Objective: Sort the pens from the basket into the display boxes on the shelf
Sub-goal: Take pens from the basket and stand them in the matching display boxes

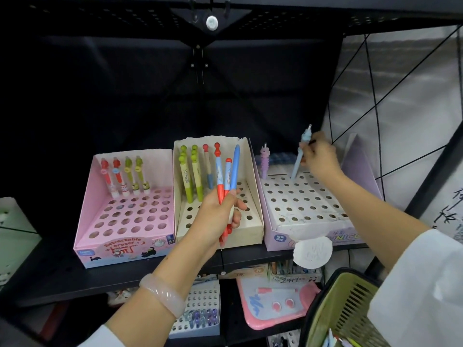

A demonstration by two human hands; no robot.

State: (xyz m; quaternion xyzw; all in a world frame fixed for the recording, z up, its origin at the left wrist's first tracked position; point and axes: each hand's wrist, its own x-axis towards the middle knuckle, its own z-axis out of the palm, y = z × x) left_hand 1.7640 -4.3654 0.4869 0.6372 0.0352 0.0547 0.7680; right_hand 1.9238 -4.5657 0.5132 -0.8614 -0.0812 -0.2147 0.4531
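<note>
While your left hand (220,216) is closed around a bundle of three pens (226,181), two with orange-red ends and one light blue, it holds them upright in front of the cream cardboard display box (255,221) in the middle of the black shelf (62,276). Your right hand (319,156) reaches over the pale lilac display box (300,229) on the right, its grip pinched on a light blue pen with a figure top (299,159); the pen leans, and its lower tip meets a hole in the back row of that box. A lilac pen with a figure top (264,160) stands in the same row, further left. The pink cardboard display box (120,249) on the left holds two red and two green pens in its back row, and the cream box holds two green and two orange-topped pens at the back. At the lower right corner you can see the olive-green plastic basket (343,304) with a few pens inside. A pale translucent bangle (162,291) sits on your left wrist
</note>
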